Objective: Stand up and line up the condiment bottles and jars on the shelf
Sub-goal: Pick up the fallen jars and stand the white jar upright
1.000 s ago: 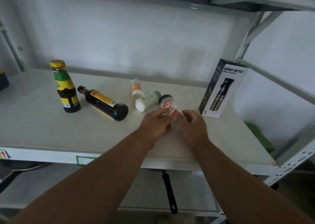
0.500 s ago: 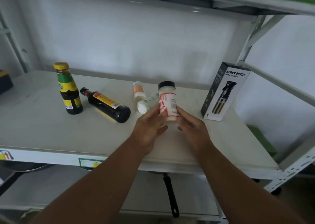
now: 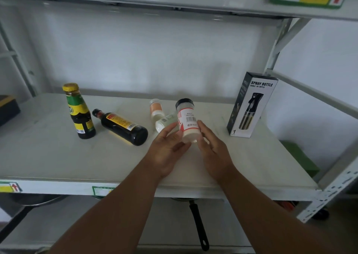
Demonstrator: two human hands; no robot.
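— White metal shelving (image 3: 58,161) was your worksurface. What had just changed?

— A second earlier the black-capped jar (image 3: 187,123) lay tipped under your fingers. By this moment your left hand (image 3: 166,149) and right hand (image 3: 211,147) had it between them, fingers curled round its lower body, cap up and leaning slightly away from you.

— So that one was nearly done?

— I'd judge so; it only needed setting down. Beyond your left hand, the white-capped jar (image 3: 163,122) and the dark sauce bottle (image 3: 122,127) lay flat; the orange-labelled jar (image 3: 156,109) and yellow-capped bottle (image 3: 79,112) stood.

— Anything you couldn't see?

— Your fingers hid the jar's base, so I couldn't tell whether it touched the shelf.
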